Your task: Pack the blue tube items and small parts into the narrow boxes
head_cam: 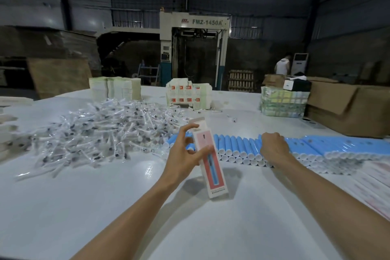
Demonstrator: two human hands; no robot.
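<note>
Wrapped parts (95,133) heaped toward tabletop (84,207) left edge; left grip (185,154) pinches narrow box (213,172); right grip (272,146) curls over blue tubes (236,148).

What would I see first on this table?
A heap of clear plastic-wrapped small parts lies on the left. Rows of blue tubes with white caps line the right, with the right hand resting on them. In the middle, the left hand holds a narrow pink-and-white cardboard box.

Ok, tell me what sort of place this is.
Probably a factory packing floor: a large machine marked FMZ-1450A at the back, brown cardboard piled around, and a table heaped with blue tubes and bagged small parts.
</note>
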